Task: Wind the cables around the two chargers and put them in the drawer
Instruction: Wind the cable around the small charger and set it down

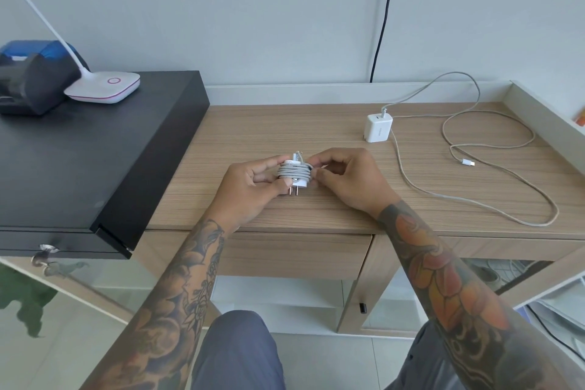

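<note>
A white charger [295, 175] with grey cable wound around its body is held just above the wooden desk [316, 133], plug pins pointing toward me. My left hand [253, 187] grips its left side with fingers and thumb. My right hand [345, 180] pinches the cable at the charger's right side. A second white charger [378, 128] lies further back on the desk to the right, and its long grey cable [493, 165] sprawls in loose loops with the free plug end [468, 163] lying on the wood. The desk drawer [294, 255] below my hands is closed.
A black box [79, 152] with a lock stands on the left, carrying a white lamp base [104, 85] and a dark blue device [31, 73]. A black cord [384, 16] hangs down the wall. A raised rim [544, 111] bounds the desk at the right.
</note>
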